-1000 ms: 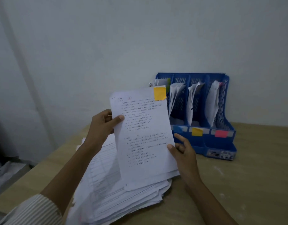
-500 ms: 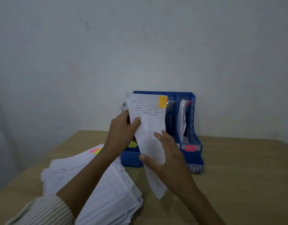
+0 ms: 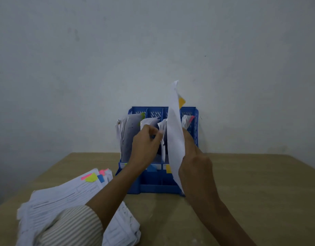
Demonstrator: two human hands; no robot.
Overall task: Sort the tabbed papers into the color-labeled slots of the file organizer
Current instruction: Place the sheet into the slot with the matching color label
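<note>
Presently, right hand pinches the yellow-tabbed sheet upright at the organizer's yellow slot; left hand parts filed papers. Sheet likely light, floppy: hold its edge.

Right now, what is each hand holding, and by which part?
The right hand grips the orange-tabbed sheet by its lower edge. The left hand pinches papers in the organizer; which edge cannot be told.
</note>
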